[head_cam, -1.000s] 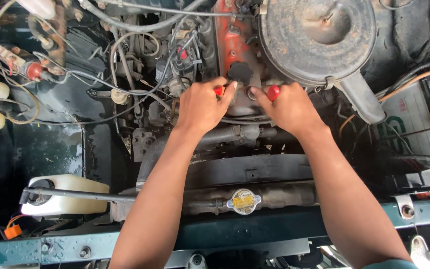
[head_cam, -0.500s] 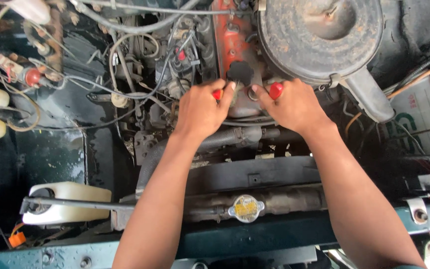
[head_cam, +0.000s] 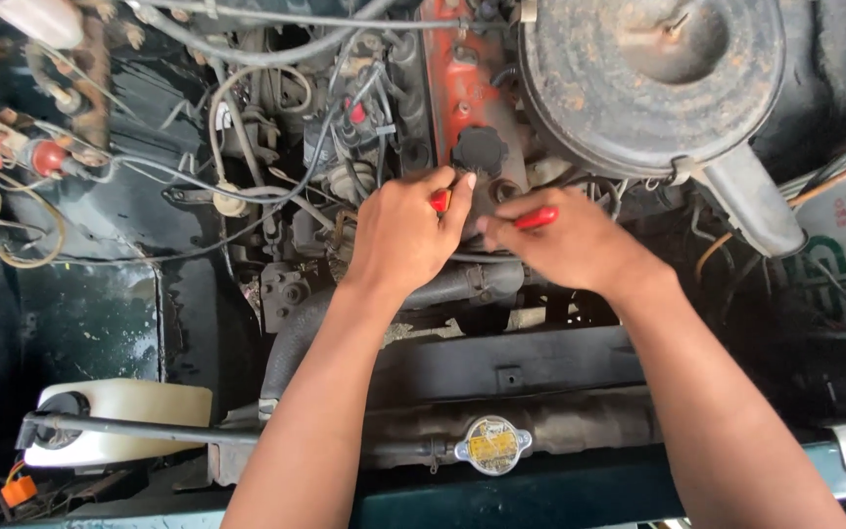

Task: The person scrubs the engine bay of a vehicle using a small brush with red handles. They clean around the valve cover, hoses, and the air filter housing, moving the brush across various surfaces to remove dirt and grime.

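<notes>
Far left of the engine bay there's a white plastic coolant reservoir with a black cap (head_cam: 119, 419) sitting low, and a thin dark metal prop rod (head_cam: 217, 431) runs across it toward the middle. Above that it's a mess of grey wires and hoses (head_cam: 247, 147) plus a little red-capped electrical part (head_cam: 48, 157) on the inner wing

Middle of the shot: left hand (head_cam: 405, 233) is clenched round a red plastic tool handle (head_cam: 440, 201), only a small bit of it pokes out between thumb and fingers. It sits just below the round black oil filler cap (head_cam: 479, 150) on the orange-red painted valve cover (head_cam: 462, 88). Right hand (head_cam: 565, 245) is right beside it, fingers closed on a second red plastic handle (head_cam: 537, 217) that sticks out near the knuckles. Both hands are over the engine, nearly touching each other; can't tell if the two red bits are one tool or two

Lower centre is the yellow-and-silver radiator cap (head_cam: 493, 446) on the grimy radiator top. Upper right is the big round rusty black air cleaner housing (head_cam: 653, 78) with its snout angling down to the right
</notes>
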